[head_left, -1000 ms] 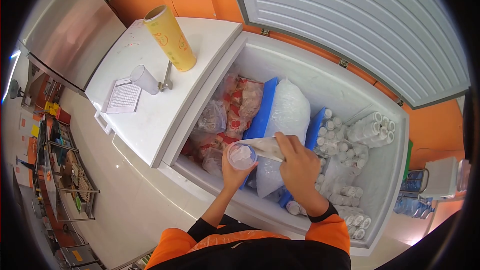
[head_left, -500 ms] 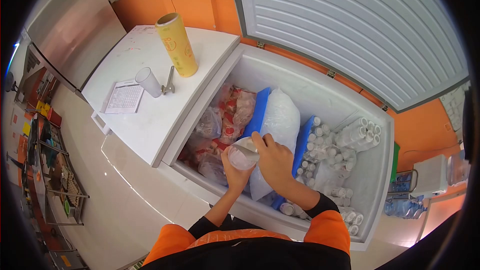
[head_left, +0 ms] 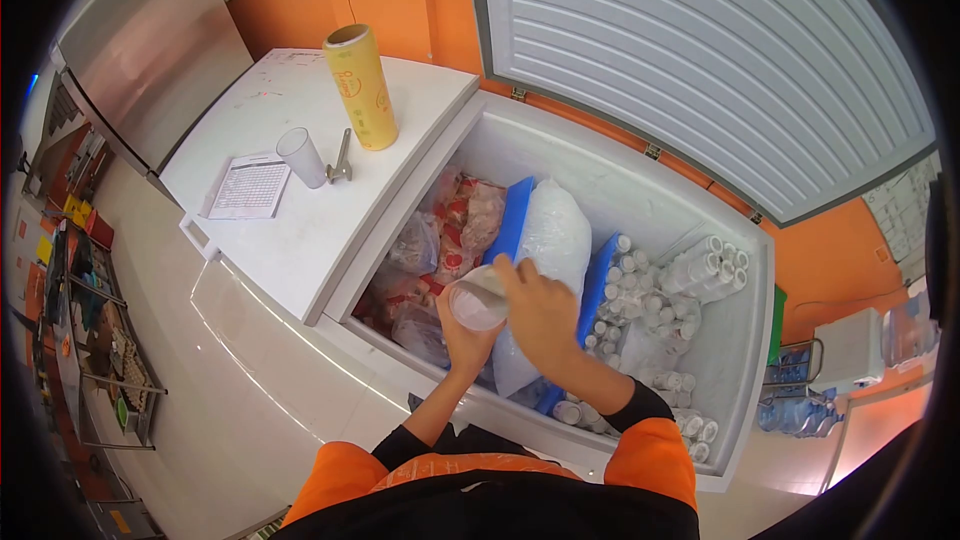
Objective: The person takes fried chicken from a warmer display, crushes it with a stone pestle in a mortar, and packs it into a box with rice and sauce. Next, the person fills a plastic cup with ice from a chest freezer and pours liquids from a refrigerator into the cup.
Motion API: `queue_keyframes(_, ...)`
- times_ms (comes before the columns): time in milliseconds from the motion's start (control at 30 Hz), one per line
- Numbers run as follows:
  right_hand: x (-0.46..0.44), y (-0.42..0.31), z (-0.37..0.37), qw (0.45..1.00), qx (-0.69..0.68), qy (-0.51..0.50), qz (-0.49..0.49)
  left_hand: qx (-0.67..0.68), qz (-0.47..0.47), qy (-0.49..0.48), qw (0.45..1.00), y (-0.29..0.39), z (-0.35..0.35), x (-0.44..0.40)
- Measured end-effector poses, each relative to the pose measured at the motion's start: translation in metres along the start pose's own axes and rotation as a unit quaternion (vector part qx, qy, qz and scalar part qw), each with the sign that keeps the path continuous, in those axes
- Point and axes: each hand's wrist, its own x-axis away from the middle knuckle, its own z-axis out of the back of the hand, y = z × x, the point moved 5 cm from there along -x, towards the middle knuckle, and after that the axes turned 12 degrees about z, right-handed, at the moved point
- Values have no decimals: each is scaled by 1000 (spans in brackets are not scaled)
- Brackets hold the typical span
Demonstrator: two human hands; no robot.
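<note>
My left hand [head_left: 467, 342] is wrapped round a clear plastic cup [head_left: 474, 313], its mouth facing up, over the front of an open chest freezer [head_left: 738, 440]. My right hand [head_left: 545, 318] grips a pale cup-like container or scoop [head_left: 488, 285], tilted at the mouth of the plastic cup. My fingers partly cover it, so its exact kind is unclear. Below my hands lies a large clear bag of white, ice-like content [head_left: 560, 230] between blue dividers [head_left: 513, 218]. Left of it are bags of red-and-white packets [head_left: 470, 230].
Several white-capped bottles [head_left: 625, 285] fill the freezer's right part. The raised lid [head_left: 700, 70] leans at the back. On the white top at left stand a yellow film roll [head_left: 362, 90], a clear tumbler [head_left: 303, 158], a metal tool [head_left: 341, 160] and a printed sheet [head_left: 248, 188].
Both hands have shifted slightly left with the cup and the pale container. The right hand has turned a little and is slightly blurred. The view has moved a little.
</note>
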Motion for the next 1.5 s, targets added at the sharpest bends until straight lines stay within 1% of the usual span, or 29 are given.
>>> queue_keyframes(67,5,-6,-23,1000,-12,-1,23,1,1,0,1000,-2,2,0)
queue_keyframes(167,8,9,-26,998,-46,-38,-31,5,1,-1,1000,-10,6,2)
queue_keyframes(267,15,33,-5,988,-72,18,-137,8,-3,-9,1000,-15,14,-2)
queue_keyframes(367,43,84,-15,958,-79,41,-272,14,-5,-34,999,-25,32,-6)
queue_keyframes(433,73,127,-53,932,-69,-44,-353,19,-11,-65,998,-20,49,-3)
queue_keyframes(467,94,151,-86,918,-54,-111,-376,0,2,-65,998,-24,60,1)
queue_keyframes(500,120,176,-127,899,-39,-178,-397,-19,16,-64,998,-30,73,7)
queue_keyframes(533,150,203,-174,881,-39,-225,-415,-38,29,-63,997,-35,85,14)
queue_keyframes(567,180,224,-217,861,-38,-269,-431,-61,21,-50,997,-37,97,21)
queue_keyframes(600,201,235,-245,843,-43,-284,-455,-84,11,-38,996,-36,108,28)
queue_keyframes(633,221,244,-271,824,-49,-299,-480,-85,36,-27,995,-36,119,35)
queue_keyframes(700,270,266,-332,773,-99,-259,-571,-93,72,-4,993,-38,136,50)
queue_keyframes(767,294,272,-367,718,-183,-218,-636,-108,93,20,990,-44,150,60)
queue_keyframes(833,297,268,-389,660,-313,-189,-656,-112,129,34,985,-54,160,70)
queue_keyframes(867,298,270,-399,645,-349,-175,-657,-112,149,42,982,-56,161,71)
queue_keyframes(900,300,271,-407,649,-358,-169,-650,-108,169,46,979,-57,161,72)
queue_keyframes(967,298,277,-407,713,-210,-137,-654,-98,193,47,975,-59,158,70)
queue_keyframes(1000,298,276,-400,739,-135,-120,-649,-93,205,48,973,-56,159,72)
queue_keyframes(1033,297,282,-396,719,-173,-140,-659,-93,210,48,972,-54,160,75)
queue_keyframes(1133,266,321,-371,624,-378,-186,-658,-79,191,52,977,-47,161,63)
queue_keyframes(1200,234,374,-338,597,-578,-152,-535,-78,165,54,982,-41,169,58)
queue_keyframes(1267,164,424,-261,689,-537,-130,-468,-53,152,64,985,-33,179,51)
queue_keyframes(1300,120,439,-202,797,-474,-110,-358,-43,145,66,986,-29,186,47)
queue_keyframes(1333,77,452,-139,888,-375,-76,-253,-54,126,74,988,-24,193,43)
queue_keyframes(1367,41,445,-67,870,-386,6,-307,-65,106,84,989,-18,200,40)
queue_keyframes(1400,-1,468,-13,988,-62,-50,-133,-76,89,96,988,-11,207,37)
queue_keyframes(1433,-28,445,57,944,-249,127,-177,-53,98,107,988,-5,214,35)
queue_keyframes(1467,-59,452,108,946,-257,172,-95,-51,98,118,987,3,222,35)
queue_keyframes(1500,-91,442,164,960,-154,212,-98,-50,98,129,986,12,229,36)
